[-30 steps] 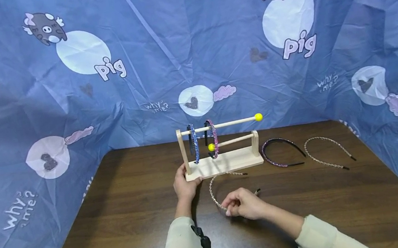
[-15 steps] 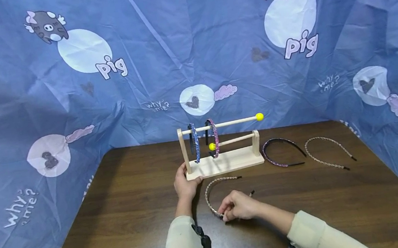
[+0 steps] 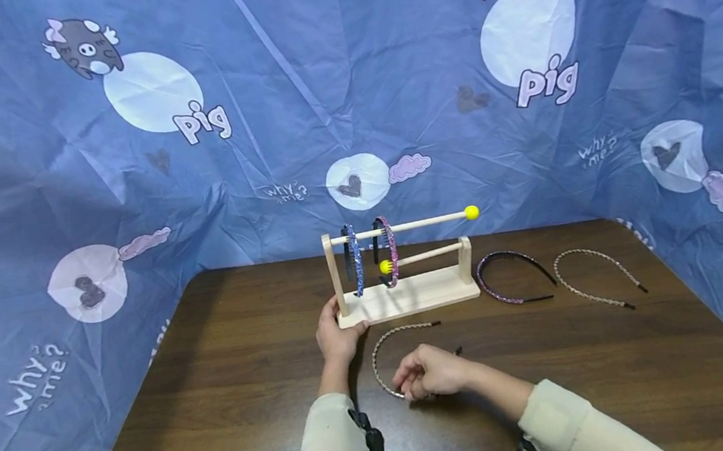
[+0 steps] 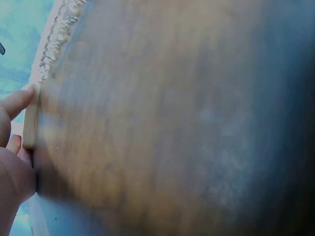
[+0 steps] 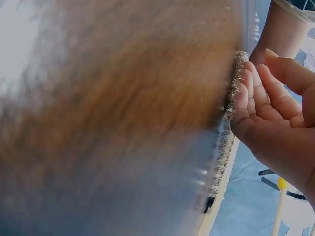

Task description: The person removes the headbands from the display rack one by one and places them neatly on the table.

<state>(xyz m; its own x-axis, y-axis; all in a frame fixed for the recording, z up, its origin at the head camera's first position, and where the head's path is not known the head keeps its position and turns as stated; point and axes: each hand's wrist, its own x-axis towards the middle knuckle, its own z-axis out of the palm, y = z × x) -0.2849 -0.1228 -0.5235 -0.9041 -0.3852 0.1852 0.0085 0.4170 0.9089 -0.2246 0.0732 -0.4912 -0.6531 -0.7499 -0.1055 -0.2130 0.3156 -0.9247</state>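
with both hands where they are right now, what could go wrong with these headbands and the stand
The right hand is at the near gold headband, but its thumb stands clear, so a push might slide the band rather than lift it. The left hand grips the wooden stand by its base; a jolt could set the hanging blue headband and pink headband swinging. The pink one appears close to the lower yellow ball and might catch on it.

The left hand [image 3: 339, 338] grips a wooden rack [image 3: 429, 292], the right [image 3: 433, 372] touches a headband [image 3: 375, 364].
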